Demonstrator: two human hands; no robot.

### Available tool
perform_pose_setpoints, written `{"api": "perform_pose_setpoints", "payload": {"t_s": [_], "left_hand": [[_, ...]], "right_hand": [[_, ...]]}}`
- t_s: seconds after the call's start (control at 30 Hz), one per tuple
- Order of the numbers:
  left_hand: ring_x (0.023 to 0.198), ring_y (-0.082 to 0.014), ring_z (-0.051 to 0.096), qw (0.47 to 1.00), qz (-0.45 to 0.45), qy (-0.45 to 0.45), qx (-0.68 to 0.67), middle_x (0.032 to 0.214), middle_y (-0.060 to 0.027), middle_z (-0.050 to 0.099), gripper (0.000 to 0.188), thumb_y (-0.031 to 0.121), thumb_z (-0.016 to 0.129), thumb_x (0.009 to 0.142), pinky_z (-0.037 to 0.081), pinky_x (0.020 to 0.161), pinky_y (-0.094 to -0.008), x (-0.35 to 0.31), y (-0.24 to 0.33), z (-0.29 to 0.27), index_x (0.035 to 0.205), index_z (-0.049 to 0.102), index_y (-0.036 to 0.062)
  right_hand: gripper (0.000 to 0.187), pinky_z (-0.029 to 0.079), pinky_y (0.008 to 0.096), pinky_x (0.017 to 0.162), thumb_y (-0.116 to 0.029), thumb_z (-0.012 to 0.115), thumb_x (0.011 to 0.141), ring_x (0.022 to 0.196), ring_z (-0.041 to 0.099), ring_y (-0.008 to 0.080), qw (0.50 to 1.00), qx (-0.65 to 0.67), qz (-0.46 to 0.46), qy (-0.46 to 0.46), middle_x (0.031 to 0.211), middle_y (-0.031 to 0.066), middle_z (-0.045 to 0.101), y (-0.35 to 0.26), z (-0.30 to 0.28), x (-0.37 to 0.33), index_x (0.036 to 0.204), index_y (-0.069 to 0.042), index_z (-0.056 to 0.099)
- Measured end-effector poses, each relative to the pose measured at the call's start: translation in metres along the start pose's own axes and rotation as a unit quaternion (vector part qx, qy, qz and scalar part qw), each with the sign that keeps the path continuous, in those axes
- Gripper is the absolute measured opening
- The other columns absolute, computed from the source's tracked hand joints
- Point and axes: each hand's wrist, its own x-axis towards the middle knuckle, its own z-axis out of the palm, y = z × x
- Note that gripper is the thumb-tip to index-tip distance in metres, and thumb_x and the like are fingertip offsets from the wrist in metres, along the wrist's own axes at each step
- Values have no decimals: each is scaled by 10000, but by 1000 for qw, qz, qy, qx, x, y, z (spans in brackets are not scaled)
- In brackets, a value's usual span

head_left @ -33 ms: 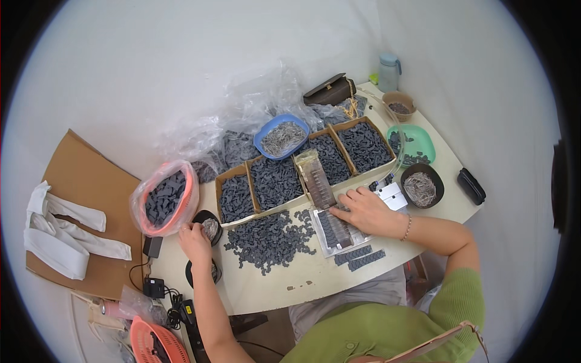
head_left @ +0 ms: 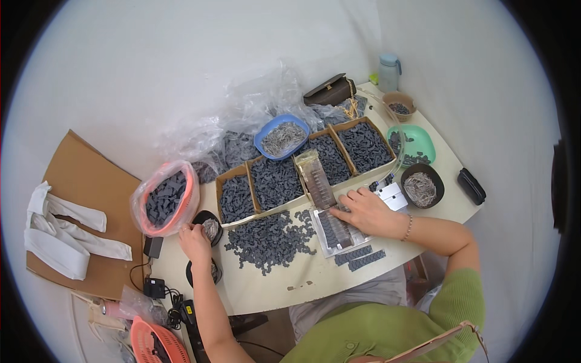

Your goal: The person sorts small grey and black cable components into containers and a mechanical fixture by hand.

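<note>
My left hand (head_left: 195,243) is at the rim of a small black bowl (head_left: 209,224) holding thin metal pins. Its fingertips are drawn together there, and what they hold, if anything, is too small to make out. A second black bowl (head_left: 213,272) sits partly hidden under my left wrist. On the right, my right hand (head_left: 368,210) lies with fingers spread on a clear plastic cover (head_left: 317,181) over a pale tray (head_left: 327,238) lined with dark grey parts. Short rows of dark grey parts (head_left: 367,259) lie just below the tray. Loose grey parts (head_left: 269,239) are heaped between my hands.
A divided cardboard box (head_left: 289,203) full of grey parts stands behind the heap, a blue bowl (head_left: 282,137) of pins on it. A pink basket (head_left: 192,202) is at left. At right are a green bowl (head_left: 419,142), a black bowl of pins (head_left: 422,186) and a black case (head_left: 471,186).
</note>
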Motion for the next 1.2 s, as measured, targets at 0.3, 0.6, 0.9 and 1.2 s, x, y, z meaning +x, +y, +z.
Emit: {"api": "perform_pose_setpoints", "payload": {"t_s": [0.3, 0.6, 0.9, 1.2], "left_hand": [[909, -357, 583, 916, 208, -60, -337, 984, -188, 619, 264, 16, 650, 767, 469, 800, -428, -25, 150, -19, 1029, 638, -12], [1221, -402, 433, 869, 313, -138, -356, 1374, -238, 400, 564, 160, 669, 806, 367, 999, -459, -53, 220, -1, 1292, 477, -52], [1316, -429, 312, 884, 267, -190, -334, 1442, -259, 297, 634, 266, 652, 842, 273, 1058, -498, -82, 234, -17, 1327, 423, -71], [1358, -417, 238, 875, 216, -228, -368, 1463, -274, 239, 651, 295, 624, 865, 194, 1084, -520, -92, 232, -28, 1351, 385, -66]], "right_hand": [[370, 390, 356, 838, -122, 522, 822, 995, 519, 235, 995, 95, 14, 34, 1083, 94, 563, 3, 6, -17, 1164, -163, 658], [391, 387, 378, 861, -150, 611, 746, 1020, 517, 256, 992, 114, 36, 44, 1112, 116, 564, -6, 7, -13, 1130, -90, 657], [423, 386, 390, 890, -145, 623, 720, 1051, 517, 256, 992, 113, 39, 33, 1137, 123, 574, -5, 6, -11, 1128, -36, 643], [421, 405, 367, 853, -122, 648, 671, 1013, 530, 244, 986, 150, 35, 68, 1114, 102, 582, -14, 9, -15, 1071, 10, 637]]}}
